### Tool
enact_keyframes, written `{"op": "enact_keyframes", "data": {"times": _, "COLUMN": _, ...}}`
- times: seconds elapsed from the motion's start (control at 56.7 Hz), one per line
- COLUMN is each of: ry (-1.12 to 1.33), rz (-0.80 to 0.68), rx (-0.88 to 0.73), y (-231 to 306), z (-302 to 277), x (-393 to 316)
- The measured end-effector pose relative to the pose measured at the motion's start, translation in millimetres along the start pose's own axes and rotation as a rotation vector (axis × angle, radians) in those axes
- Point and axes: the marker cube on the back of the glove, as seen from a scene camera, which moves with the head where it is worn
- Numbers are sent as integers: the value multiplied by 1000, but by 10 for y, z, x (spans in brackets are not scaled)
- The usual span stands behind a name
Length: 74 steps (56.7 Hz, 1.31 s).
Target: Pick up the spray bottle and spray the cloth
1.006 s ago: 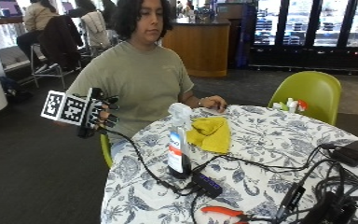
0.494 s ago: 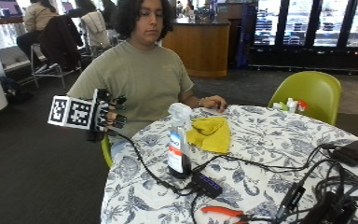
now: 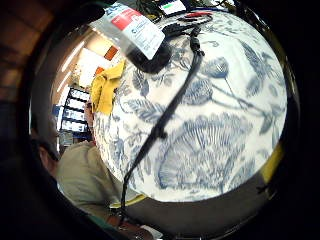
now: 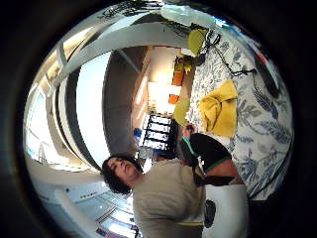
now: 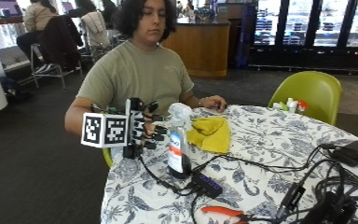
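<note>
One step: reaching — nothing is being held yet.
Hand: gloved right hand (image 5: 143, 132) hovering beside the spray bottle (image 5: 178, 140), fingers seemingly spread.
Cloth: yellow cloth (image 5: 211, 134) lying just behind the bottle.
Next: closing round the bottle — then aiming at the cloth.

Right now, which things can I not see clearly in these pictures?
- The right hand: in the outside view the marker cube covers its palm, so its fingers' pose is unclear.
- The spray bottle: label text too small; in the little finger side view only its base and label show.
- The yellow cloth: its underside is hidden by folds.
</note>
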Motion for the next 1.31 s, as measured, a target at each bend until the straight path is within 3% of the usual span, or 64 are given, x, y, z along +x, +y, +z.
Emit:
{"op": "enact_keyframes", "data": {"times": 0.282, "ry": -144, "rz": 42, "rx": 63, "y": -819, "z": 82, "x": 99}}
{"op": "enact_keyframes", "data": {"times": 0.547, "ry": -263, "rz": 75, "rx": 127, "y": -1257, "z": 229, "x": 178}}
{"op": "enact_keyframes", "data": {"times": 1.306, "ry": -335, "rz": -111, "rx": 121, "y": -1861, "z": 313, "x": 332}}
